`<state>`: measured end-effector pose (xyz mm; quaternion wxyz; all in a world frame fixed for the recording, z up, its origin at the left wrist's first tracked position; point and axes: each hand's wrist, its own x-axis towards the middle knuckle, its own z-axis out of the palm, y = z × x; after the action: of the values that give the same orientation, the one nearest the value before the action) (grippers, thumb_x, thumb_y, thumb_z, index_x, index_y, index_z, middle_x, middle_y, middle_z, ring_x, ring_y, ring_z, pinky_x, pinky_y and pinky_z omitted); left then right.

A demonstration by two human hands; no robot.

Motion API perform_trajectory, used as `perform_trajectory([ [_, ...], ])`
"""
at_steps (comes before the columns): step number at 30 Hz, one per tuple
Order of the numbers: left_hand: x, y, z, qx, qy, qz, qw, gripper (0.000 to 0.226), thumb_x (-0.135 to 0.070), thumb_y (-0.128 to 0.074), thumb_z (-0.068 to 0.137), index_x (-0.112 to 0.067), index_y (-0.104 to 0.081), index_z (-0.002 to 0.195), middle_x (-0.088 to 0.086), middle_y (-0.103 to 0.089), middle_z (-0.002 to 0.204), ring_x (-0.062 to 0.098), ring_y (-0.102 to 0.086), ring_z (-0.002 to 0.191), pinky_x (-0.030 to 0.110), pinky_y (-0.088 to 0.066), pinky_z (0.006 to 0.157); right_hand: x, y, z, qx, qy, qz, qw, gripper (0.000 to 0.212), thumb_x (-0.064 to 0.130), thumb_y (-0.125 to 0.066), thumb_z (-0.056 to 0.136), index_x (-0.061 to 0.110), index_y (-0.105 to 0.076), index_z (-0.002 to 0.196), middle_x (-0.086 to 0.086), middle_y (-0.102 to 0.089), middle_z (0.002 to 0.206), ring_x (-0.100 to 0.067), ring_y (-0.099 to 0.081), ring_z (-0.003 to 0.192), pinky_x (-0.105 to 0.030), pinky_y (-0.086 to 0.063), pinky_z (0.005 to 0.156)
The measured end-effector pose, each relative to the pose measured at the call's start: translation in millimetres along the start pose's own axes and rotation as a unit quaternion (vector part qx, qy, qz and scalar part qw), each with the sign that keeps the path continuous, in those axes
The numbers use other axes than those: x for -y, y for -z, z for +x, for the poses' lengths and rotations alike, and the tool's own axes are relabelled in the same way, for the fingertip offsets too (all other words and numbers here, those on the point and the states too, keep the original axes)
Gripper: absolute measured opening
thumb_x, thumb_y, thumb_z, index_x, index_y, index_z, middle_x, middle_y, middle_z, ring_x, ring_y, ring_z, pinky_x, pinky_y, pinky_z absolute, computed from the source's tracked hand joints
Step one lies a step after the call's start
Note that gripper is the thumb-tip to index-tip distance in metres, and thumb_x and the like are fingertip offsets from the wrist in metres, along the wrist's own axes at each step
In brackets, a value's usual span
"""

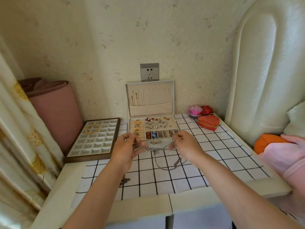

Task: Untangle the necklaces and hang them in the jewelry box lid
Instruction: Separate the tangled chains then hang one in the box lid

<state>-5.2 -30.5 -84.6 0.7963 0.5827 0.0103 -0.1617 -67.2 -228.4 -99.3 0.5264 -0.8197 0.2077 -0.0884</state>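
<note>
Silver chains hang stretched between the left hand and right hand, each pinching an end (likely to expose the knot) above the table.

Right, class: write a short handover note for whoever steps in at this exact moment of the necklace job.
Left hand: pinches one side of the tangled silver necklaces.
Right hand: pinches the other side; a loop hangs below, over the checked cloth.
Jewelry box lid: stands open behind the hands.
Done: gold necklaces hang at the lid's left end.
Left: work the silver knot loose, then hang each chain on the empty hooks.
</note>
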Motion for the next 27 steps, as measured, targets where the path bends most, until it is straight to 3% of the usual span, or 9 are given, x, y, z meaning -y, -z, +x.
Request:
perform_trajectory([
  [2, 1.1, 2.2, 1.1, -0.010, 0.006, 0.027, 1.000, 0.009, -0.009, -0.046, 0.104, -0.008, -0.054, 0.099, 0.009, -0.060, 0.077, 0.019, -0.066, 0.063, 0.029, -0.058, 0.054, -5.6, 0.9, -0.7, 0.020, 0.012, -0.089, 0.996, 0.014, 0.021, -0.048, 0.102, 0.020, -0.062, 0.100, 0.003, -0.074, 0.077, -0.009, -0.064, 0.065, -0.022, -0.044, 0.052],
  [5, 7.8, 2.5, 1.1, -0.018, 0.023, 0.131, 0.991, 0.009, -0.003, -0.049, 0.102, -0.008, -0.056, 0.106, 0.012, -0.061, 0.085, 0.022, -0.066, 0.066, 0.034, -0.061, 0.058, -12.8, -0.2, -3.5, 0.038, 0.017, -0.172, 0.984, 0.012, 0.021, -0.056, 0.097, 0.024, -0.062, 0.086, 0.001, -0.071, 0.080, -0.022, -0.070, 0.073, -0.031, -0.055, 0.057],
  [10, 26.4, 6.4, 8.3, -0.018, 0.011, 0.316, 0.949, 0.021, 0.001, -0.048, 0.099, -0.009, -0.066, 0.095, 0.014, -0.064, 0.086, 0.021, -0.065, 0.067, 0.039, -0.062, 0.065, -20.1, 0.6, -2.9, 0.054, 0.018, -0.318, 0.946, 0.009, 0.020, -0.059, 0.092, 0.023, -0.067, 0.095, 0.004, -0.066, 0.088, -0.019, -0.064, 0.089, -0.032, -0.055, 0.076],
  [12, 31.9, 10.2, 11.8, -0.016, -0.009, 0.408, 0.913, 0.023, -0.003, -0.050, 0.099, -0.015, -0.068, 0.090, 0.010, -0.067, 0.092, 0.020, -0.065, 0.074, 0.036, -0.062, 0.072, -21.4, -0.7, -5.3, 0.059, 0.025, -0.370, 0.927, 0.019, 0.016, -0.060, 0.090, 0.023, -0.066, 0.106, 0.002, -0.065, 0.105, -0.021, -0.062, 0.098, -0.031, -0.052, 0.078],
  [15, 36.7, 17.5, 13.5, 0.021, -0.069, 0.614, 0.786, 0.022, -0.014, -0.054, 0.099, -0.026, -0.072, 0.104, 0.000, -0.066, 0.113, 0.017, -0.063, 0.101, 0.024, -0.050, 0.086, -22.0, -2.0, -8.1, 0.066, 0.074, -0.432, 0.897, 0.033, 0.017, -0.065, 0.088, 0.027, -0.062, 0.120, 0.002, -0.058, 0.118, -0.022, -0.060, 0.107, -0.031, -0.048, 0.083],
  [17, 37.9, 18.7, 10.9, 0.045, -0.087, 0.669, 0.737, 0.025, -0.021, -0.058, 0.097, -0.030, -0.069, 0.118, -0.001, -0.057, 0.125, 0.018, -0.059, 0.112, 0.025, -0.049, 0.091, -20.9, -3.6, -9.7, 0.073, 0.108, -0.453, 0.882, 0.035, 0.016, -0.065, 0.089, 0.029, -0.062, 0.121, 0.001, -0.055, 0.120, -0.022, -0.057, 0.112, -0.032, -0.046, 0.085],
  [23, 45.7, 6.9, 3.8, 0.111, -0.194, 0.684, 0.695, 0.033, -0.030, -0.064, 0.095, -0.039, -0.063, 0.127, -0.007, -0.048, 0.122, 0.014, -0.046, 0.119, 0.031, -0.046, 0.097, -14.3, -17.0, -14.5, 0.061, 0.223, -0.438, 0.869, 0.022, 0.024, -0.062, 0.094, 0.033, -0.072, 0.111, 0.004, -0.064, 0.112, -0.021, -0.055, 0.109, -0.032, -0.042, 0.088],
  [25, 50.2, 2.8, 2.6, 0.132, -0.220, 0.707, 0.659, 0.033, -0.031, -0.061, 0.097, -0.039, -0.063, 0.129, -0.007, -0.051, 0.121, 0.014, -0.044, 0.117, 0.030, -0.046, 0.093, -11.9, -23.2, -17.1, 0.070, 0.245, -0.384, 0.888, 0.018, 0.030, -0.062, 0.094, 0.032, -0.074, 0.106, 0.006, -0.066, 0.106, -0.019, -0.058, 0.102, -0.031, -0.045, 0.081],
  [27, 52.3, 0.7, 3.3, 0.128, -0.230, 0.714, 0.649, 0.030, -0.030, -0.060, 0.097, -0.037, -0.066, 0.125, -0.006, -0.056, 0.119, 0.015, -0.046, 0.114, 0.030, -0.046, 0.089, -11.1, -27.4, -19.6, 0.080, 0.243, -0.373, 0.892, 0.018, 0.038, -0.065, 0.092, 0.031, -0.074, 0.106, 0.007, -0.066, 0.103, -0.017, -0.061, 0.097, -0.029, -0.043, 0.071],
])
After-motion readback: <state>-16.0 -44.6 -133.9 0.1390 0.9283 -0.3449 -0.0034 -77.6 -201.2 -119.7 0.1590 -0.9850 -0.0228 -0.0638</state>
